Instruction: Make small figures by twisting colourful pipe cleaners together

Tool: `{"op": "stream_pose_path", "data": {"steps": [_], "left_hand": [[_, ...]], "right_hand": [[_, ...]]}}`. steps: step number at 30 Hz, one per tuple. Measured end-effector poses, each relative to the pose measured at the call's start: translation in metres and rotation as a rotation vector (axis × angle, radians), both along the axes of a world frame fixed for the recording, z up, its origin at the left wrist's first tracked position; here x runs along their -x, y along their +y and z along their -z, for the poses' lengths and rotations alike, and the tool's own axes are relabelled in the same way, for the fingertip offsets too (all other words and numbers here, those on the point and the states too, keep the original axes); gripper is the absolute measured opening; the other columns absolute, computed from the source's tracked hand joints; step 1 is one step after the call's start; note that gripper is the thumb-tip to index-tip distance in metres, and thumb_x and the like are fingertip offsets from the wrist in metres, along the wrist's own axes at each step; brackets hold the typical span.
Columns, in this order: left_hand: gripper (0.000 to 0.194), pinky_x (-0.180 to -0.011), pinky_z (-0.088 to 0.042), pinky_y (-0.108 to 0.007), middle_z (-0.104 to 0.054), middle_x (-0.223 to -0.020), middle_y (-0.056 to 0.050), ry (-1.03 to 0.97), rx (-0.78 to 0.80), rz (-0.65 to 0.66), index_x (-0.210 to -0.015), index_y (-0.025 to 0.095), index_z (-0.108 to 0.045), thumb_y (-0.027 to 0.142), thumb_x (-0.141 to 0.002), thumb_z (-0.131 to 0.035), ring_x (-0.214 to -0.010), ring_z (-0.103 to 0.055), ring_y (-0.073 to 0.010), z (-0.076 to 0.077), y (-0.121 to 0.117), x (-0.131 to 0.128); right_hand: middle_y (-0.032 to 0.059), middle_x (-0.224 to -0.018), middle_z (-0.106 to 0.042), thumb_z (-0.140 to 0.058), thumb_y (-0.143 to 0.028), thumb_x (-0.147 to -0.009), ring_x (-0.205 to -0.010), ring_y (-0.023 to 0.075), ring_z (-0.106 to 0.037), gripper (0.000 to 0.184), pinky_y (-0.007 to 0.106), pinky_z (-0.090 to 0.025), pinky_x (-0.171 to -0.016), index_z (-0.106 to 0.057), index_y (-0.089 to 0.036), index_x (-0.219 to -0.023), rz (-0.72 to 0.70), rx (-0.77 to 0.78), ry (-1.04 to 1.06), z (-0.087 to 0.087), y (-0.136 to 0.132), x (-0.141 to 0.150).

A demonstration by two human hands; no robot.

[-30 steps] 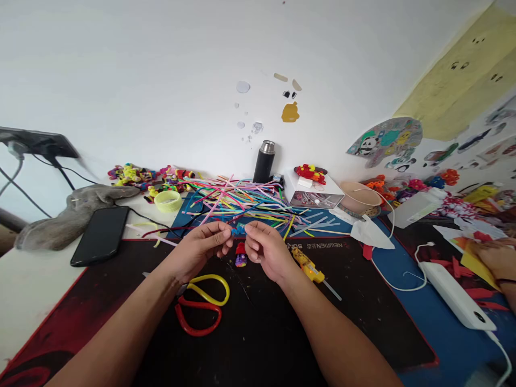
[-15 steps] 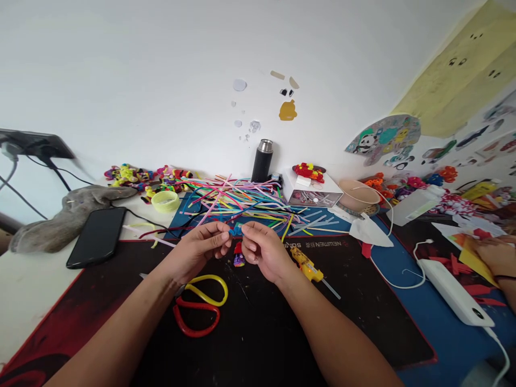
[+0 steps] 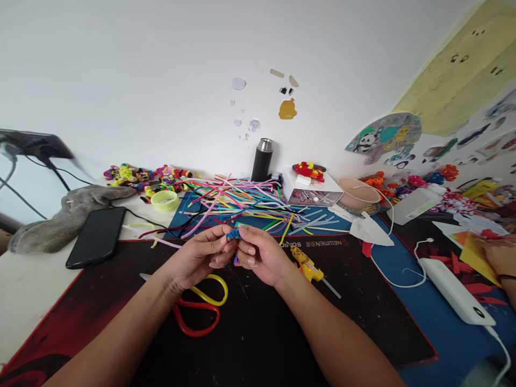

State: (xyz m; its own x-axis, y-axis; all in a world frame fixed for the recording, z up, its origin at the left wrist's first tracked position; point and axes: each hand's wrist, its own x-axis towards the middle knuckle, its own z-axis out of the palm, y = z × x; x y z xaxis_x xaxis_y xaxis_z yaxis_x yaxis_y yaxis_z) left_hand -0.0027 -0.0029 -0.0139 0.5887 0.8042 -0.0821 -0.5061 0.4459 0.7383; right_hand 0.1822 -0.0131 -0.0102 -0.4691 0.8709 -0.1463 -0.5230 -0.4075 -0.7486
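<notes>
Between both hands is a short blue pipe cleaner (image 3: 233,235), coiled or crinkled along its length. My left hand (image 3: 203,252) pinches one end with thumb and fingers, and my right hand (image 3: 262,253) pinches the other. Just beneath them, a small purple and red piece (image 3: 237,260) lies on the black mat, mostly hidden by my fingers. Scissors with one yellow and one red handle (image 3: 197,318) rest under my left wrist. A yellow glue gun (image 3: 308,266) with a clear glue stick lies to the right of my right hand.
Many coloured pipe cleaners (image 3: 237,199) are heaped behind my hands, before a black thermos (image 3: 262,161). A phone (image 3: 95,237) lies left; a white power bank (image 3: 455,293) lies right. Another person's hand (image 3: 500,255) is at the far right, by yellow paper.
The blue pipe cleaner shows more plainly as a crinkled row between my fingertips. My hands have shifted slightly and now cover more of the small purple and red piece.
</notes>
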Motion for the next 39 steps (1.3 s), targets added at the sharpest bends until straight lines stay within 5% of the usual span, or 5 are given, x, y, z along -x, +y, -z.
{"op": "stream_pose_path", "data": {"steps": [19, 31, 39], "left_hand": [[0.037, -0.045, -0.028, -0.017, -0.062, -0.067, -0.001, 0.134, 0.009, -0.169, -0.084, 0.013, -0.075, 0.033, -0.068, -0.101, -0.052, -0.046, -0.0074, -0.0056, 0.0051, 0.0027], [0.030, -0.044, -0.025, -0.015, -0.053, -0.069, 0.000, 0.041, 0.032, 0.032, -0.080, 0.011, -0.071, 0.031, -0.079, -0.094, -0.054, -0.040, -0.0060, -0.0028, 0.0033, 0.0042], [0.030, -0.042, -0.027, -0.014, -0.053, -0.068, 0.000, 0.042, 0.023, 0.021, -0.078, 0.011, -0.071, 0.030, -0.081, -0.093, -0.053, -0.041, -0.0060, -0.0032, 0.0044, 0.0067]], "right_hand": [[-0.0102, -0.055, -0.047, -0.088, -0.044, -0.080, -0.041, 0.0060, -0.039, 0.036, 0.023, -0.017, -0.042, -0.062, -0.019, -0.085, 0.134, -0.056, -0.115, -0.0041, -0.0021, 0.0026], [-0.0102, -0.056, -0.047, -0.089, -0.044, -0.080, -0.041, 0.0057, -0.038, 0.038, 0.022, -0.018, -0.042, -0.061, -0.020, -0.087, 0.023, -0.019, -0.086, -0.0055, -0.0035, 0.0024], [-0.0098, -0.057, -0.048, -0.087, -0.048, -0.082, -0.041, 0.0058, -0.037, 0.041, 0.022, -0.018, -0.042, -0.057, -0.020, -0.084, 0.002, -0.034, -0.058, -0.0073, -0.0029, 0.0021]]}}
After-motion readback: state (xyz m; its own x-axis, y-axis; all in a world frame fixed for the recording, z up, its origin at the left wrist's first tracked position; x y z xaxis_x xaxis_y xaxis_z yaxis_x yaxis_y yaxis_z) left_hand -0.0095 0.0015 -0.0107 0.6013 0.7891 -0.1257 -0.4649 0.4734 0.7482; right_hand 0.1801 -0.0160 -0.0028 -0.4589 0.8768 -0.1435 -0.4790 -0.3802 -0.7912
